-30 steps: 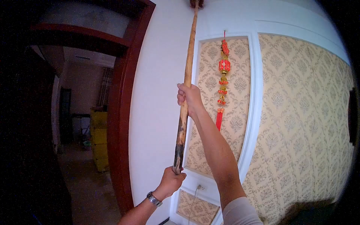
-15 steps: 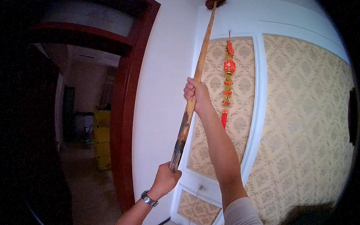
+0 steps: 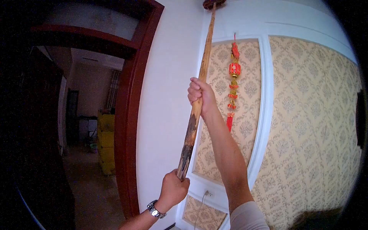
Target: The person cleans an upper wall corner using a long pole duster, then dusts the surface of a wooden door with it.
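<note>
1. Your left hand [image 3: 174,189], wearing a watch [image 3: 155,209], has its fingers clenched round the bottom end of the wooden pole [image 3: 188,143].
2. Your right hand [image 3: 201,95] has its fingers wrapped round the pole higher up.
3. The pole slants upward to a dark bristly head [image 3: 214,4] near the wall's upper corner; you cannot tell whether they touch.
4. Right of your pole hangs a red ornament [image 3: 234,69].

Dark brush head [image 3: 209,4] — cut off by the top edge.

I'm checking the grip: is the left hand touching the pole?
Touching. The head view shows the left hand wrapped around the lower end of the pole.
</note>
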Motion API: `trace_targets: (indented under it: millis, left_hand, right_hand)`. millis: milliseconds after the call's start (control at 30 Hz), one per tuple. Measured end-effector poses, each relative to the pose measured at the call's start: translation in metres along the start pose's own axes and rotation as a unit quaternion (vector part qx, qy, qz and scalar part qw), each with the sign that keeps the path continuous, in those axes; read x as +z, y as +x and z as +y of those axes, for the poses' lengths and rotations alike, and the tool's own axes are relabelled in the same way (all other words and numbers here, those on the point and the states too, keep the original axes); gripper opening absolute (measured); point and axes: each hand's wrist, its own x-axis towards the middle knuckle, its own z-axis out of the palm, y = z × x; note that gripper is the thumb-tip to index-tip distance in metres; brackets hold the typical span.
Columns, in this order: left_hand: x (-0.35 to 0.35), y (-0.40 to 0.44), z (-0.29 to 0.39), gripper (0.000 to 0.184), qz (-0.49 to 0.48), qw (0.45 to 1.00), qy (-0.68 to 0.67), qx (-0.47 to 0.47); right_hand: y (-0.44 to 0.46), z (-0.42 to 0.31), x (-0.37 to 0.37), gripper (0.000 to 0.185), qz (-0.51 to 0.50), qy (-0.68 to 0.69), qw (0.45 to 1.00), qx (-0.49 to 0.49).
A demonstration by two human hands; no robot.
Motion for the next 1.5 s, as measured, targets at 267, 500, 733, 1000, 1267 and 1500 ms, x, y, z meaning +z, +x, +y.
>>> trace_targets:
  millis: [267,500,733,1000,1267,1500]
  left_hand:
    - [0.009,-0.013,0.009,0.016,0.019,1.000,0.009,-0.011]
    - [0.043,-0.050,-0.009,0.015,0.034,0.998,-0.029,-0.035]
    - [0.057,-0.064,-0.017,0.013,0.038,0.999,-0.016,-0.022]
    - [0.057,-0.056,-0.048,0.012,0.063,0.997,0.039,-0.009]
    - [0.065,-0.034,-0.039,0.013,0.046,0.996,0.063,0.036]
    - [0.054,0.001,-0.036,0.012,0.104,0.986,0.118,0.057]
  right_hand:
    - [-0.007,-0.003,0.009,0.013,-0.016,0.014,1.000,-0.003]
    - [-0.049,0.007,0.018,0.012,-0.017,-0.045,0.999,-0.001]
    - [-0.073,0.012,0.021,0.015,0.032,-0.074,0.997,-0.006]
    - [-0.083,0.019,0.009,0.013,0.121,-0.158,0.980,-0.006]
    - [-0.072,-0.005,-0.025,0.014,0.161,-0.167,0.972,-0.050]
    - [-0.040,-0.013,-0.032,0.011,0.131,-0.123,0.983,-0.032]
